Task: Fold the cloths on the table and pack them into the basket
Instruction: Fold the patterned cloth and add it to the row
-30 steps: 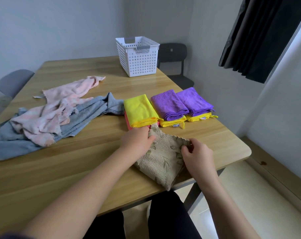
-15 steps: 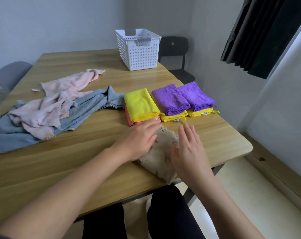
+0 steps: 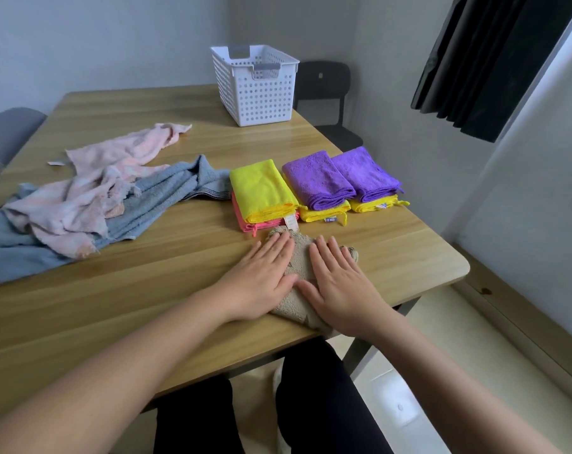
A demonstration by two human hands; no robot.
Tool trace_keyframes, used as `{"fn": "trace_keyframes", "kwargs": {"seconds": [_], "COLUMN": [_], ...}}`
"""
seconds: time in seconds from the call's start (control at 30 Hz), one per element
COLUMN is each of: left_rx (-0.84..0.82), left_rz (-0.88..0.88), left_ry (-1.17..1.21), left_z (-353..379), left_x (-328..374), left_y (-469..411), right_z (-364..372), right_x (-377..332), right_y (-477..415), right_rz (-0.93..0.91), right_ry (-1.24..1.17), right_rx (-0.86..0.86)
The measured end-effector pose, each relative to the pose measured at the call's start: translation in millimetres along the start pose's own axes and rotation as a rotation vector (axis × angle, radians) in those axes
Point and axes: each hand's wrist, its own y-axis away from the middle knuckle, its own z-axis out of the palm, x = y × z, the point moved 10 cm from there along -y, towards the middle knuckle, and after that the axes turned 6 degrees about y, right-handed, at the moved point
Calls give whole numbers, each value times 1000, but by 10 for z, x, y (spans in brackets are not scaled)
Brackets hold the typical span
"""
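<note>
A folded beige cloth with a leaf print lies at the table's near edge. My left hand and my right hand both press flat on it, fingers straight, side by side. Just behind it sits a row of folded cloths: a yellow cloth on a pink-red one, then two purple cloths, each on a yellow one. An unfolded pink cloth lies crumpled over an unfolded blue towel at the left. The white perforated basket stands at the far edge.
The wooden table has a rounded corner at the right. A black chair stands behind the basket and a grey chair at the far left. A dark curtain hangs at the upper right.
My right hand let go of the beige cloth's edge, folded it over, and now lies flat on it. My left hand flattened too. The cloth is narrower.
</note>
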Motion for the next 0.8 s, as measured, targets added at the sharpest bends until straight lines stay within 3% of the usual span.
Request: {"fn": "trace_keyframes", "kwargs": {"seconds": [0.23,0.3,0.47,0.8], "left_rx": [-26,-29,-2,342], "left_rz": [-143,-67,90,278], "left_ry": [233,95,-163,-141], "left_z": [10,15,61,-142], "left_x": [60,78,155,397], "left_y": [327,500,695,917], "right_z": [-155,-159,-57,-211], "right_x": [23,13,27,109], "right_y": [316,508,618,756], "right_rz": [-264,-367,-455,-443], "right_ry": [-291,-284,24,-249], "right_rx": [37,41,179,378]}}
